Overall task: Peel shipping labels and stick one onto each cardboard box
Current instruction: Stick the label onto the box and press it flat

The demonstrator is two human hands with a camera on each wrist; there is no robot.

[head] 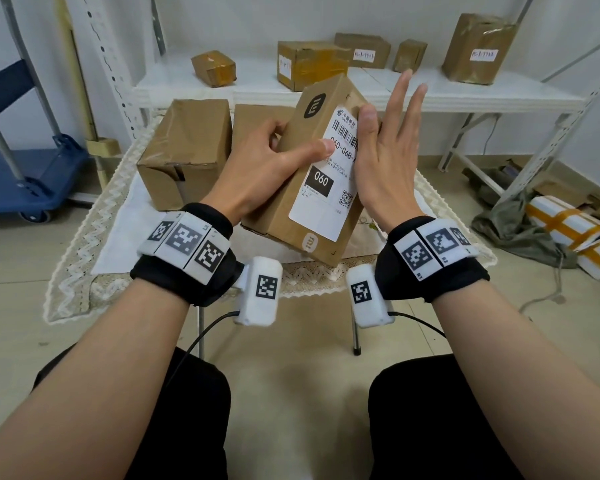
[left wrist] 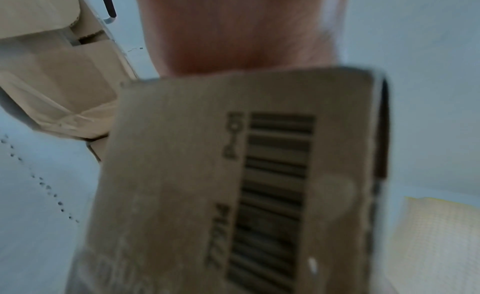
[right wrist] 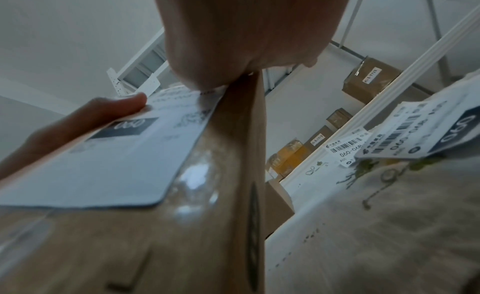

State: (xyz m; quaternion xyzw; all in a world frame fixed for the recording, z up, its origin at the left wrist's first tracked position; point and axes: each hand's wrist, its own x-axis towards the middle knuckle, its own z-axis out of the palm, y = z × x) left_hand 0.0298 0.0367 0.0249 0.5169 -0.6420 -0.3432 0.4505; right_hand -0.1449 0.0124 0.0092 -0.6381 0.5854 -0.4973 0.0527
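I hold a tall brown cardboard box [head: 274,216] tilted above the table. A white shipping label [head: 326,209] with a barcode and "060" lies on its upper face. My left hand [head: 267,157] grips the box's left side, its thumb lying across the label. My right hand [head: 385,150] has straight, spread fingers, and its thumb presses the label's right edge. The left wrist view shows the box [left wrist: 182,175] from below, with a printed barcode. The right wrist view shows the label [right wrist: 116,164] flat on the box [right wrist: 207,216]. Spare labels [right wrist: 415,134] lie on the cloth.
Two larger cardboard boxes [head: 187,150] stand on the lace-covered table [head: 84,237] behind the held box. A white shelf [head: 465,95] beyond carries several boxes, some labelled. A blue cart [head: 25,174] stands at the left. White taped parcels [head: 568,223] lie on the floor at the right.
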